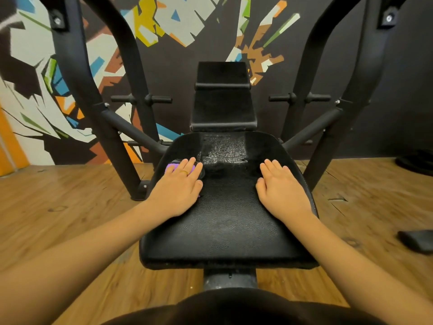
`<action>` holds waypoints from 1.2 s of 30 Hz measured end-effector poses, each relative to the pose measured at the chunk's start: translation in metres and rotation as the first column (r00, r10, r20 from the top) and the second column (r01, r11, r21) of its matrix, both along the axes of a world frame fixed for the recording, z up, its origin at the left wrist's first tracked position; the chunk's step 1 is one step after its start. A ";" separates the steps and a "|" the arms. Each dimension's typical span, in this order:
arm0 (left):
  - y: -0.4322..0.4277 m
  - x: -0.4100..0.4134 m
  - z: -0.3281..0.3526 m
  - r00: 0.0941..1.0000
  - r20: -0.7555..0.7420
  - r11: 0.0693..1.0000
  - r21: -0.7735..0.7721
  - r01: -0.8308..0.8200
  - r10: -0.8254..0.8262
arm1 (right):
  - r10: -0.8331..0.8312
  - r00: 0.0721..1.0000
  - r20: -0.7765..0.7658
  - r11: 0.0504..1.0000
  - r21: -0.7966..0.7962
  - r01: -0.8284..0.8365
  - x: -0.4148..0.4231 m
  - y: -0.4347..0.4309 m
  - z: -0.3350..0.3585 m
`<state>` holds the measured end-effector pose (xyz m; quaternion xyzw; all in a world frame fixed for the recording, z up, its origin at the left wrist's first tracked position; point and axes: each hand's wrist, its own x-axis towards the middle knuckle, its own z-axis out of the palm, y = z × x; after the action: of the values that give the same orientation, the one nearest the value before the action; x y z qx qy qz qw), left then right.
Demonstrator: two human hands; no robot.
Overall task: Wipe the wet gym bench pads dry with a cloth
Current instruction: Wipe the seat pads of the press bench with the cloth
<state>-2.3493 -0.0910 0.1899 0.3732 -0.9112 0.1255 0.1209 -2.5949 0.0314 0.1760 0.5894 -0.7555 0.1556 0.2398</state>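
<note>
**Cloth pinned under my left hand**

Purple cloth lies near the left edge of the seat pad, centre-left of the frame, with my straight, closed fingers pressing it down. My right hand rests flat on the pad's right side, holding nothing. A wet patch glistens between them, below the back pad.

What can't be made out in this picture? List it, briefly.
Purple cloth, head view: mostly under the left hand; shape unclear.
Dark object on the floor, head view: cut off by the right edge; unidentifiable.
Seat pad beneath the right hand, head view: wetness hidden.
</note>
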 end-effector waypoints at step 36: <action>-0.107 -0.068 0.066 0.995 -0.022 0.994 0.051 -0.092 0.093 | 0.026 0.999 0.033 0.999 -0.038 -0.025 0.000 0.003 -0.004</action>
<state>-2.4176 -0.1980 0.2556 0.4195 -0.8942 0.1036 0.1168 -2.5951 0.0345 0.1718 0.5918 -0.7487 0.1827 0.2363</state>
